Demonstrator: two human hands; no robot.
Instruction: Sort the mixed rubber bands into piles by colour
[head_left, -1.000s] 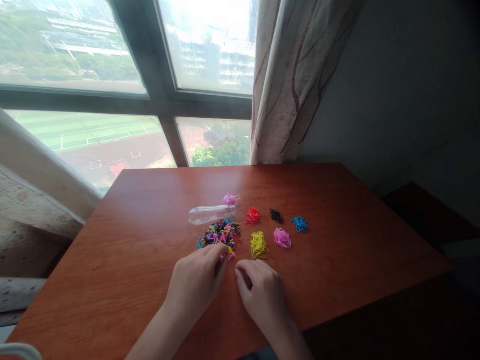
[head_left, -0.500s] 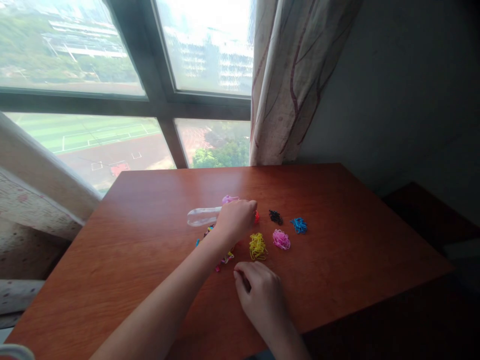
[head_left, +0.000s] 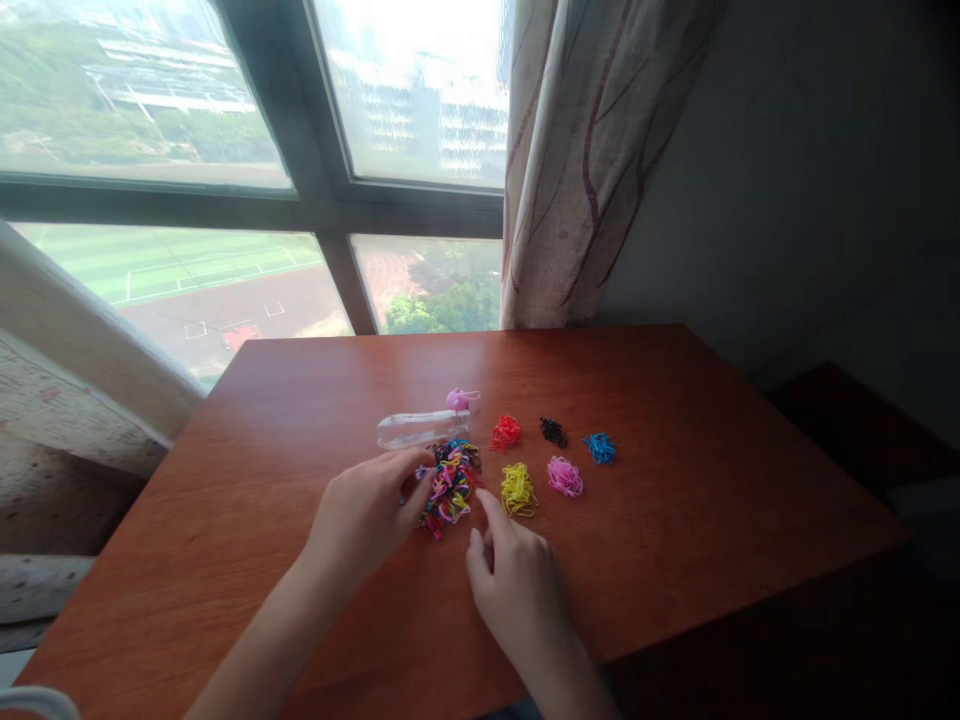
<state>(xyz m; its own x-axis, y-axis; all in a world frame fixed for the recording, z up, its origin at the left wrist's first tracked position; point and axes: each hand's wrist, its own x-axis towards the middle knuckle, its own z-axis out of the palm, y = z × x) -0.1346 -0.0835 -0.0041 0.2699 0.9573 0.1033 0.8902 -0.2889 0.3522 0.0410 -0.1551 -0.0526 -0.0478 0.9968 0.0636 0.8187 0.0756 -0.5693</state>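
Observation:
A mixed pile of small coloured rubber bands (head_left: 452, 482) lies on the wooden table. My left hand (head_left: 367, 508) is at its left side, thumb and index finger apart at the pile's edge, with no band visible between them. My right hand (head_left: 519, 572) rests just right of and nearer than the pile, index finger stretched out and thumb apart, holding nothing visible. Sorted by colour, small heaps lie to the right: yellow bands (head_left: 518, 490), red bands (head_left: 505, 432), black bands (head_left: 553, 431), pink bands (head_left: 565, 477) and blue bands (head_left: 600, 447).
Behind the mixed pile a clear plastic bottle (head_left: 420, 430) lies on its side, a pink cap with a loop (head_left: 458, 399) by its right end. The table (head_left: 675, 500) meets a window and curtain (head_left: 577, 180) at the back. A white curved rim (head_left: 37, 700) shows bottom left.
My left hand has drawn back from above the red heap to the mixed pile, uncovering the red bands and the bottle's end. My right hand's index finger has stretched out.

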